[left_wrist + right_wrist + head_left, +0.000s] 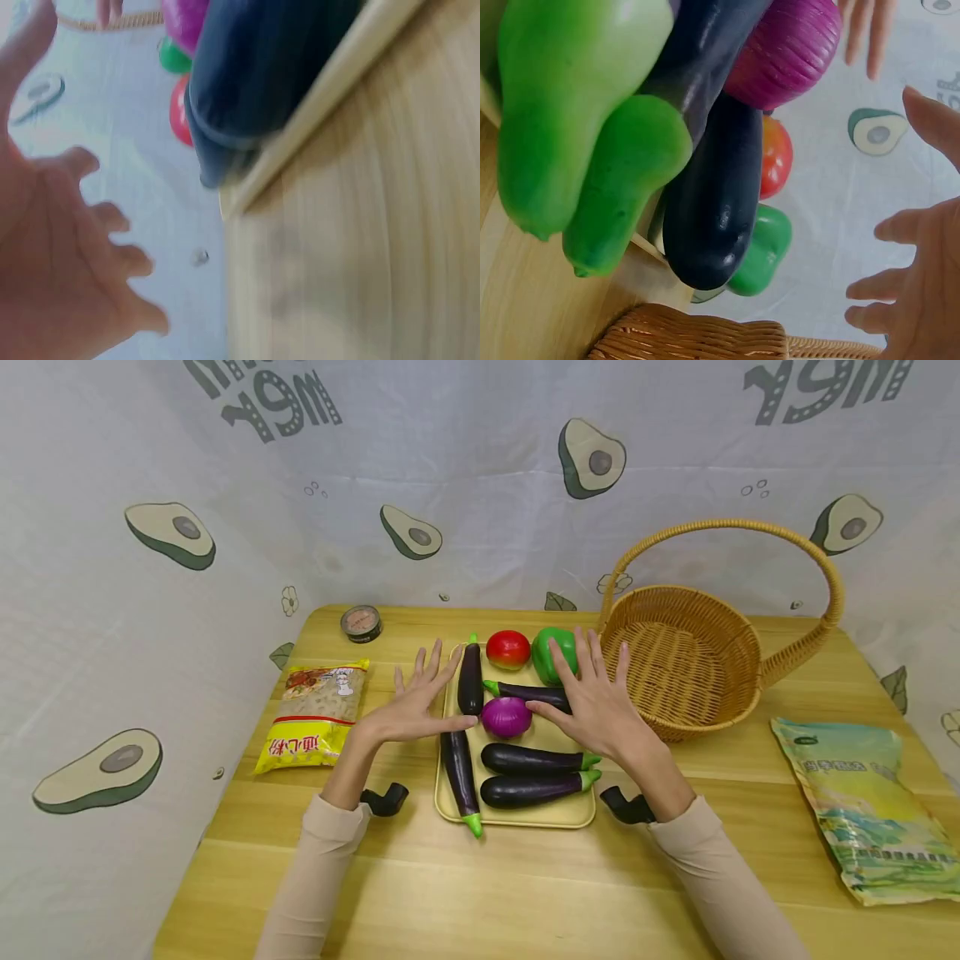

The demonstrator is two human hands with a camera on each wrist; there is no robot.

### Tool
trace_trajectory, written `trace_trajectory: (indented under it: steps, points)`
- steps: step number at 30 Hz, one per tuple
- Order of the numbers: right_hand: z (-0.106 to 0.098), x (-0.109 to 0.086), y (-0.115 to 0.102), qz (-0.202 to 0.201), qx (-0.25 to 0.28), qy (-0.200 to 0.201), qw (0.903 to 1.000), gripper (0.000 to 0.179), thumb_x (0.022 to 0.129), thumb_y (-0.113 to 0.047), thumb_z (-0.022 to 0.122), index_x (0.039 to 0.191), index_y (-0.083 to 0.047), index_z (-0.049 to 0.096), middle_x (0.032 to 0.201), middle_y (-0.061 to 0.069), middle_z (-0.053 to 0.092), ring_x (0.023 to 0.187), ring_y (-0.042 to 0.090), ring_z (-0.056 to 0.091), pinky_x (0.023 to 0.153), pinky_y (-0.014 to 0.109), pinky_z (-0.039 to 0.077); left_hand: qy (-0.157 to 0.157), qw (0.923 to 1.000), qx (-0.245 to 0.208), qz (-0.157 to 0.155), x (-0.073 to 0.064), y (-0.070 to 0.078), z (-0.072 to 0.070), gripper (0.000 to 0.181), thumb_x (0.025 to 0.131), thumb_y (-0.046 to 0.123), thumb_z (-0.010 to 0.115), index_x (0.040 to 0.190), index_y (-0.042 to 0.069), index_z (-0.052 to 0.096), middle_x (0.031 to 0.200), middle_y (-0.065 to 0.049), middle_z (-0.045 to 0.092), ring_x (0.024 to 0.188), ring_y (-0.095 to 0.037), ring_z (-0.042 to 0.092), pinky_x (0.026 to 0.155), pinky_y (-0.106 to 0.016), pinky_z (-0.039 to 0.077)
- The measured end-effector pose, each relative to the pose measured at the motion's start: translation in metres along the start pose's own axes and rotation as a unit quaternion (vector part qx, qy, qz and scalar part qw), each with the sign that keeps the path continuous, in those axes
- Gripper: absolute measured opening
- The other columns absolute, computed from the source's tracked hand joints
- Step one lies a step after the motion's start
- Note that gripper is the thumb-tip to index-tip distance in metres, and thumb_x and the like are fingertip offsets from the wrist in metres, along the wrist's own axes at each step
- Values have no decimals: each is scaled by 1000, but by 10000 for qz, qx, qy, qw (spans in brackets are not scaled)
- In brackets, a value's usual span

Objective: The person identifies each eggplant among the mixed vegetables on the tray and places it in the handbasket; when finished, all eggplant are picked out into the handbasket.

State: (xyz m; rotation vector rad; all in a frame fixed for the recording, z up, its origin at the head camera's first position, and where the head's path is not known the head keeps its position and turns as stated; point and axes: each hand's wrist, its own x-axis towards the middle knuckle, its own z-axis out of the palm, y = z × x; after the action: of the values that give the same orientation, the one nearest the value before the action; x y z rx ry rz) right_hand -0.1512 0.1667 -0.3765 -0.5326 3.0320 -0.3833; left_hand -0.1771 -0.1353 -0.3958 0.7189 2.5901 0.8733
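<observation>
Both hands hover over a cream tray (551,818) of vegetables, fingers spread and holding nothing. My left hand (412,706) is above the tray's left edge, near two upright-lying eggplants, one eggplant (470,681) above the other eggplant (459,768). My right hand (600,702) is over the right side, partly hiding a green bell pepper (551,653) and an eggplant (528,693). Between the hands sits a purple onion (506,717), with a red tomato (508,649) behind it. Two more eggplants lie crosswise in front, one eggplant (532,758) behind the other eggplant (532,790).
A wicker basket (675,668) with a tall handle stands at the right rear. To the left lie a yellow pasta bag (315,714) and a small round can (361,623). A green-yellow packet (870,806) lies far right on the wooden table (480,893).
</observation>
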Motion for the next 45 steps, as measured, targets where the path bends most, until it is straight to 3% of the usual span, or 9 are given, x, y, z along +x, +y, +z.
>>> trace_trajectory:
  steps: [5,8,16,27,33,37,42,45]
  points:
    - [-2,-2,-2,-27,59,-124,9999,96,101,-58,55,168,-10,5,172,26,-13,160,45,-10,120,75,-16,-666,9964,-516,70,-5,-18,-8,139,77,49,89,166,25,-15,169,-13,-31,156,-43,-27,118,-76,-17]
    - [-2,-3,-3,-52,82,-172,9998,96,102,-58,55,168,-9,5,172,26,-12,161,45,-9,120,75,-15,-914,9942,-561,-31,-6,-24,-7,152,67,34,98,165,23,-17,168,-19,-30,156,-45,-27,119,-75,-16]
    - [0,-7,-5,-117,105,-268,9995,95,102,-56,55,167,-8,7,172,29,-7,160,44,-11,121,73,-16,-1353,9893,-218,-490,-10,-33,5,152,68,33,98,165,19,-18,167,-24,-30,155,-44,-29,119,-74,-16]
    - [-1,-11,-6,-185,153,-331,9992,94,102,-55,56,167,-7,9,172,29,-6,161,44,-11,121,74,-15,-1392,9859,460,-807,-10,-31,16,152,66,43,98,166,19,-14,168,-23,-27,156,-42,-28,122,-71,-15]
    - [-5,-18,-6,-499,652,-464,9955,90,103,-53,56,167,-10,12,173,27,-3,161,45,-3,123,71,-13,-1433,9842,522,-898,-8,-30,16,151,66,43,98,166,21,-14,167,-22,-30,156,-40,-30,123,-69,-17]
    - [-8,-28,-2,-891,1257,-548,9865,84,102,-47,62,167,-16,19,174,22,3,160,48,3,125,71,-4,-1422,9844,527,-893,-8,-28,16,151,66,43,98,166,19,-13,167,-23,-29,156,-41,-29,122,-70,-17]
    - [-8,-40,2,-1442,2212,-803,9612,76,100,-40,68,164,-24,31,173,13,21,158,44,21,122,70,24,-1424,9843,521,-903,-9,-29,16,151,66,43,98,166,20,-13,167,-22,-30,156,-40,-31,122,-69,-19]
    - [-6,-45,6,-1759,2338,-816,9527,71,99,-37,70,161,-23,39,167,11,35,152,36,38,117,64,38,-1440,9839,541,-914,-9,-29,17,152,66,44,98,166,20,-14,167,-22,-31,155,-40,-31,122,-68,-19]
